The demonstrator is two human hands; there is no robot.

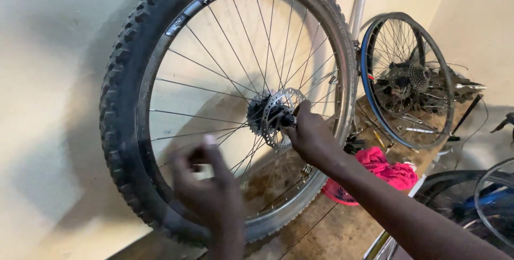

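Big wheel (pixel 160 105): it is standing upright against the pale wall, its knobby tyre filling the left and middle of the view, bottom edge resting on the worn floor at about six o'clock.

Second wheel (pixel 407 81): a smaller rim with a blue strip is leaning at three o'clock from the big one, just beside it, its own cogs showing.

Red cloth (pixel 388 169): it is lying bunched at roughly four o'clock from the hub, near the right forearm, apart from the tyre.

Right hand (pixel 313 137): it is reaching in from five o'clock, fingers curled together and gripping the axle end at the hub.

Left hand (pixel 209 185): it is hovering in front of the lower spokes at about seven o'clock from the hub, blurred; the fingertips look bunched, but whether they are pinching anything I cannot tell.

Brake disc (pixel 278 115): the perforated disc is sitting at the wheel's centre, with dark cogs behind it.

Doing it well, in my judgement: the right hand's grip is wanting to stay square on the axle, knuckles clear of the disc edge, while the left is steadying the rim so the wheel is not rolling along the wall.
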